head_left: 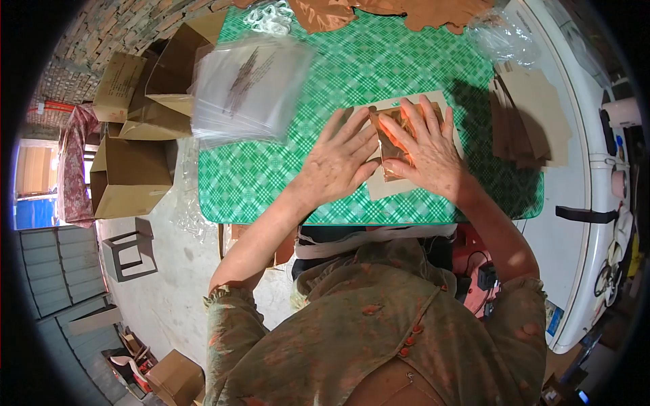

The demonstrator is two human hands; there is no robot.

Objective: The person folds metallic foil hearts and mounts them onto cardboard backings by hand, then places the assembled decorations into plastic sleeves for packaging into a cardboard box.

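A shiny copper-coloured sheet of foil or film point(388, 150) lies on a pale beige card point(387, 190) near the front edge of the table. My right hand point(428, 150) rests on the shiny sheet, palm down with its fingers spread. To its left, my left hand point(340, 161) is stretched out flat, its fingertips reaching the left side of the card and the sheet's edge. Part of the sheet is hidden under the right hand. Neither hand is closed around anything.
A green checked cloth point(352, 64) covers the table. Clear plastic bags point(271, 101) are fanned out at left, beside open cardboard boxes point(139, 172). Beige cards point(538, 118) are stacked at right. Copper-coloured sheets point(325, 13), white loops point(269, 17) and crumpled clear plastic point(501, 34) lie at the back.
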